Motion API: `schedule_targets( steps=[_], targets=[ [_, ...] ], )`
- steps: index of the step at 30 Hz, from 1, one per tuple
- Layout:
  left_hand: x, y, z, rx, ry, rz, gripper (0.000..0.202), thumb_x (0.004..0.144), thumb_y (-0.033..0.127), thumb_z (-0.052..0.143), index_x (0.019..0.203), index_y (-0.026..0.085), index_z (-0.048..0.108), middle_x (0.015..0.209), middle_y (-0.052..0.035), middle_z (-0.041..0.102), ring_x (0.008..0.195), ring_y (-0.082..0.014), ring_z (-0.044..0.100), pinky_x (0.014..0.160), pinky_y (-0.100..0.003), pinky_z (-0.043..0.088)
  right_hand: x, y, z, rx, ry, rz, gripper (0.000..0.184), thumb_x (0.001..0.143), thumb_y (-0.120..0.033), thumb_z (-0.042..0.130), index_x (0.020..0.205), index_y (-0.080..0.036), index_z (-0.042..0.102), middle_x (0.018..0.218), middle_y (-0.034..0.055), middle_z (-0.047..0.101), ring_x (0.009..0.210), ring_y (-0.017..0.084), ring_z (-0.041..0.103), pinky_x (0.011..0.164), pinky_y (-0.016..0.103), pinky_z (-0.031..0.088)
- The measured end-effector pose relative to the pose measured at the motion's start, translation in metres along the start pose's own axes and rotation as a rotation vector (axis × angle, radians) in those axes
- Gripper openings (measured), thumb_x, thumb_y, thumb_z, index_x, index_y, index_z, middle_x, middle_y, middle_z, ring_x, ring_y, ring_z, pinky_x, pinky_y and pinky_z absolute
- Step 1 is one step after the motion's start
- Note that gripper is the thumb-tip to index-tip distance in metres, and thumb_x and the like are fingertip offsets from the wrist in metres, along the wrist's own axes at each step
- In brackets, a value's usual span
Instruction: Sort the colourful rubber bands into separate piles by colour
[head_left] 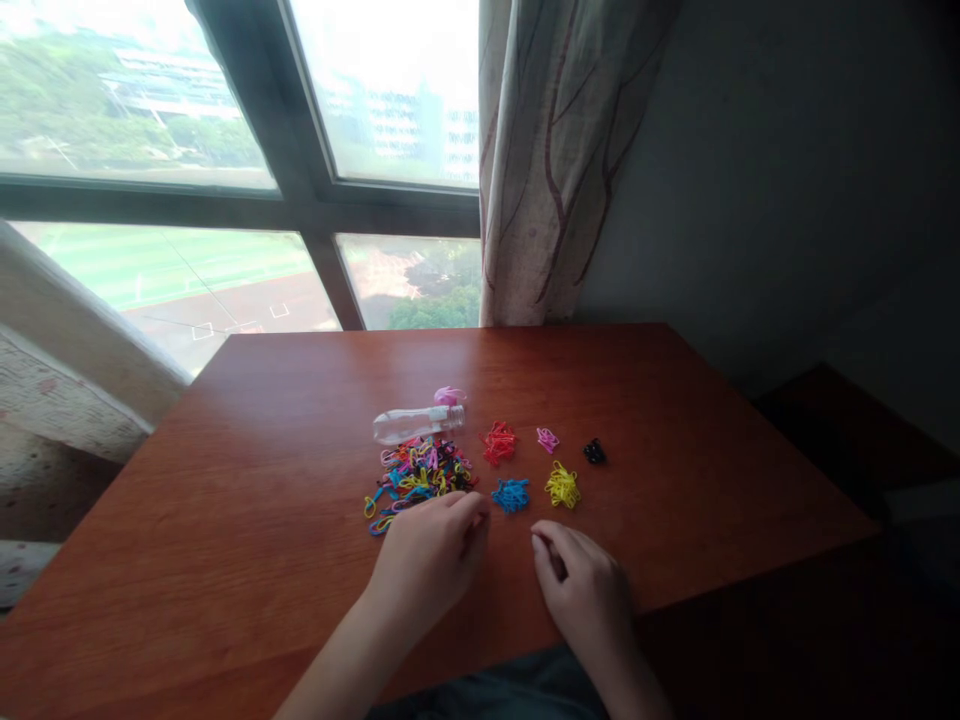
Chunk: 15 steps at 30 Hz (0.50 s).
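Blue loops (511,495) lie ahead, between my curled left hand (436,540), near the mixed pile (429,468), and curled right hand (586,578); I cannot tell whether either holds anything.

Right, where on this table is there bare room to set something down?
Bare tabletop lies left of the bottle and mixed pile, right of the black pile, and between the pink object and the window. It is crowded where the bottle, mixed pile and left hand bunch together.
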<state>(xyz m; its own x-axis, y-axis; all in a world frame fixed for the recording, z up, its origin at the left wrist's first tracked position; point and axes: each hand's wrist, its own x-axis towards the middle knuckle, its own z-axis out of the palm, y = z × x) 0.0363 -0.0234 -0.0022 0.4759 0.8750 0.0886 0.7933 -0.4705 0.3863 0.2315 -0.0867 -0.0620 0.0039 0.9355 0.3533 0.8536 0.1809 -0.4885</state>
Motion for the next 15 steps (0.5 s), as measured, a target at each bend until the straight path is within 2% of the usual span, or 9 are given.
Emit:
schedule_targets(
  steps=[4,7,11,15],
  targets=[
    [-0.035,-0.035,0.001,-0.055,0.128,-0.071,0.016,0.090,0.024,0.049,0.089,0.024,0.065,0.079,0.0002,0.073,0.063,-0.0153,0.067,0.054,-0.023,0.045,0.003,-0.005,0.000,-0.003,-0.009,0.041,0.020,0.094,-0.020,0.047,0.093,-0.022,0.067,0.077,0.0017,0.070,0.067,0.016,0.066,0.063,0.025,0.042],
    [-0.054,-0.054,0.002,-0.093,0.195,-0.092,0.016,0.091,0.027,0.050,0.092,0.025,0.065,0.084,0.0008,0.075,0.066,-0.0151,0.070,0.058,-0.023,0.049,0.005,-0.014,0.003,0.007,-0.020,0.044,0.020,0.093,-0.018,0.047,0.093,-0.022,0.067,0.075,0.0009,0.068,0.067,0.016,0.065,0.063,0.025,0.041],
    [-0.067,-0.061,0.007,-0.062,0.236,-0.076,0.018,0.092,0.031,0.050,0.094,0.026,0.067,0.090,0.0007,0.077,0.076,-0.0169,0.073,0.064,-0.023,0.053,0.009,-0.028,0.010,0.051,-0.049,0.019,0.020,0.092,-0.017,0.047,0.093,-0.022,0.066,0.075,0.0012,0.068,0.068,0.016,0.064,0.064,0.025,0.041],
    [-0.069,-0.058,0.010,0.007,0.241,-0.073,0.019,0.092,0.033,0.050,0.092,0.026,0.067,0.088,0.0007,0.077,0.075,-0.0186,0.073,0.061,-0.025,0.053,0.014,-0.038,0.018,0.069,-0.075,-0.001,0.020,0.091,-0.016,0.048,0.092,-0.023,0.066,0.074,0.0001,0.068,0.067,0.016,0.063,0.064,0.024,0.040]
  ],
)
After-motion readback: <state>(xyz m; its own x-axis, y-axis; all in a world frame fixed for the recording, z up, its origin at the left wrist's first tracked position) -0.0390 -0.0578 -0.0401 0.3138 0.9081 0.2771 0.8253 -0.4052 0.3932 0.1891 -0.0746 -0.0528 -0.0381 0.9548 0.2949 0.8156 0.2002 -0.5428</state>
